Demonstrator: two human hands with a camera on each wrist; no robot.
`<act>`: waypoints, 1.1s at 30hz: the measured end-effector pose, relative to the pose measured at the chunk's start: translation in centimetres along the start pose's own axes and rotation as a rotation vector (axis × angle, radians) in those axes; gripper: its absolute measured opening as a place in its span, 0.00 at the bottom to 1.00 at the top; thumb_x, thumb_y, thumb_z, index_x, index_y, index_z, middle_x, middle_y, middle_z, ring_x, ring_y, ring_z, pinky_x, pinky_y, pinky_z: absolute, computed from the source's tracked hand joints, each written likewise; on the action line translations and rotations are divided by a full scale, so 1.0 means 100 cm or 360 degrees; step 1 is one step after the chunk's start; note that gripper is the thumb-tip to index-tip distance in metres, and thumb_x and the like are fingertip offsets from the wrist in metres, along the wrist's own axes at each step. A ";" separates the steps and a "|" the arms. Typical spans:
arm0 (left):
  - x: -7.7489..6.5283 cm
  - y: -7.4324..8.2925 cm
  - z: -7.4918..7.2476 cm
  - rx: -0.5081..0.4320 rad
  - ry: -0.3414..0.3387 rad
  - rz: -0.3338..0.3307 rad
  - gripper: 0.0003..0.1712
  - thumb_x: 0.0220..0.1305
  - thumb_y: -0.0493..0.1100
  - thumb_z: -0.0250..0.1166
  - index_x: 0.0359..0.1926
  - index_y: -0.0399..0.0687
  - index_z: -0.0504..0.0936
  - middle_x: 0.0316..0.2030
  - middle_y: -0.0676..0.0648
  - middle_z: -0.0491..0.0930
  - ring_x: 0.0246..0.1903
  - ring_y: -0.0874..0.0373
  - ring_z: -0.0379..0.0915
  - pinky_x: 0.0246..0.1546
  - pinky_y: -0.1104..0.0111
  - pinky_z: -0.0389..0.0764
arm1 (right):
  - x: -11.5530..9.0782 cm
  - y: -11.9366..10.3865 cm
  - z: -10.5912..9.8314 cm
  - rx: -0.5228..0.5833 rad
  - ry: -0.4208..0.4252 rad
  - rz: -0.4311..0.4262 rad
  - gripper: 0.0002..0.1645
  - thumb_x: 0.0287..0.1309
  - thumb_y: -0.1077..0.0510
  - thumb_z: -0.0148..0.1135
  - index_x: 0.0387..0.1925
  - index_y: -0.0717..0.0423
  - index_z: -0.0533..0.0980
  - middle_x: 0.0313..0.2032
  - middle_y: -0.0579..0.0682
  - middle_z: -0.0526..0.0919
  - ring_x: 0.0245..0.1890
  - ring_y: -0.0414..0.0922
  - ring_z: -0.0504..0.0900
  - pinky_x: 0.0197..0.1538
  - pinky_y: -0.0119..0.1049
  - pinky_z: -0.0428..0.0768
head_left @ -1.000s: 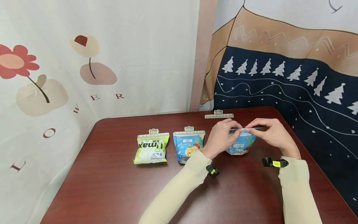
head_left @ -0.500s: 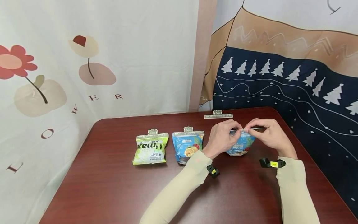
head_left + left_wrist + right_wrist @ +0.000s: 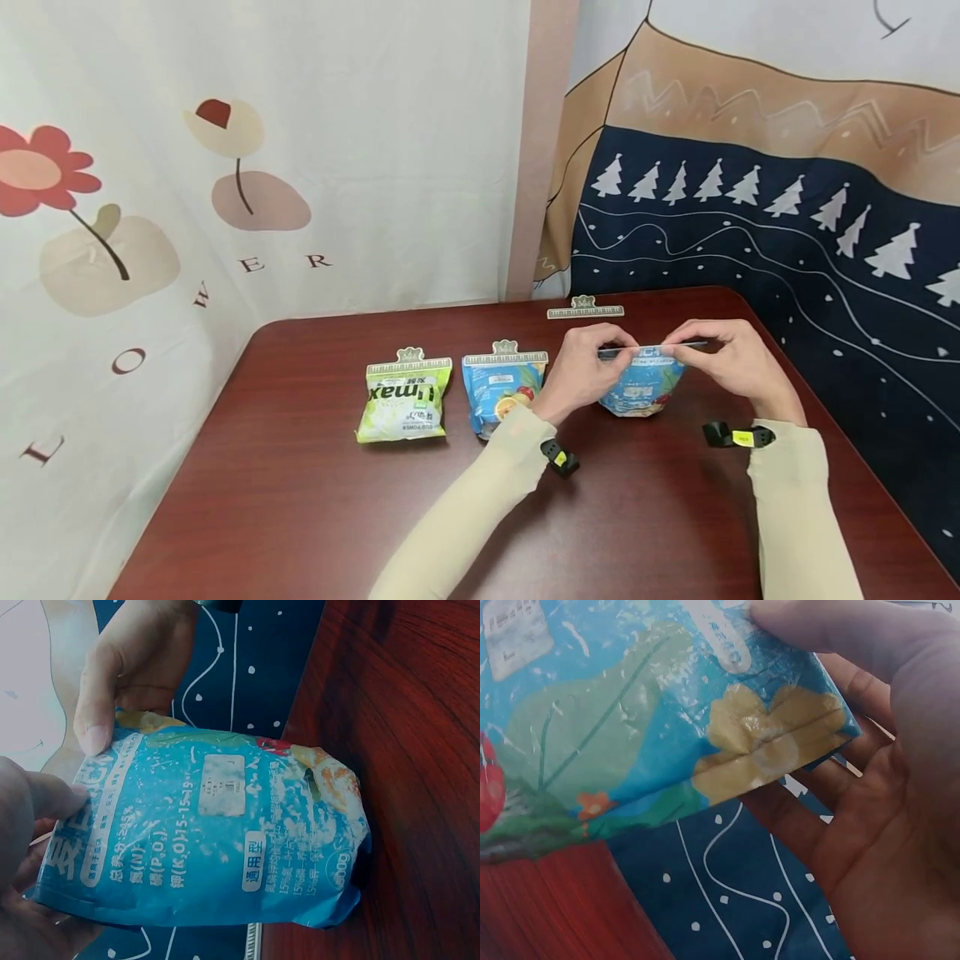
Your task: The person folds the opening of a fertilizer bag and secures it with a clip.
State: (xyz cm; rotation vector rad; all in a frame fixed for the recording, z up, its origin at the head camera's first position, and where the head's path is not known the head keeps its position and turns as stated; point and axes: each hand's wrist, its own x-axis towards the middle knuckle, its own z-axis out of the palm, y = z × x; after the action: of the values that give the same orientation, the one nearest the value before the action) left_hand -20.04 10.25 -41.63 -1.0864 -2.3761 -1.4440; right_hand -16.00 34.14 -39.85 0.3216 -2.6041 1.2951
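A blue printed plastic bag (image 3: 642, 390) stands upright on the table, and both hands pinch its top edge. My left hand (image 3: 583, 367) grips the edge toward the left, thumb in front and fingers behind. On the other side my right hand (image 3: 731, 358) pinches the same edge. In the left wrist view the blue bag (image 3: 217, 832) shows white lettering and a small label, with the right hand (image 3: 142, 660) at its upper corner. The right wrist view has yellow flowers and a green leaf on the bag (image 3: 630, 727), beside the right thumb.
A loose ruler-patterned clip (image 3: 586, 312) lies at the table's back edge. Left of the hands are a second blue bag (image 3: 501, 387) and a green bag (image 3: 405, 404), each topped by a similar clip. Patterned curtains (image 3: 397, 150) rise behind the dark red table (image 3: 300, 500).
My left hand has slid left along the bag's top edge and my right hand slightly right. The gap between them is wider, and more of the bag's top shows.
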 end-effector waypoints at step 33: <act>-0.003 -0.008 -0.004 -0.0150 0.0119 -0.0215 0.04 0.67 0.46 0.72 0.40 0.54 0.91 0.37 0.56 0.90 0.40 0.71 0.79 0.39 0.78 0.81 | -0.002 0.005 -0.004 -0.0020 0.0038 0.0147 0.09 0.62 0.53 0.73 0.43 0.50 0.88 0.35 0.32 0.88 0.32 0.44 0.84 0.37 0.29 0.83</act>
State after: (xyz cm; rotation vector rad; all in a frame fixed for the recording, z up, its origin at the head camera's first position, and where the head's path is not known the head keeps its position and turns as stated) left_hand -20.43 9.50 -42.15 -0.8889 -2.3918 -1.6262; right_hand -15.95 34.76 -40.03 0.1847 -2.6340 1.3027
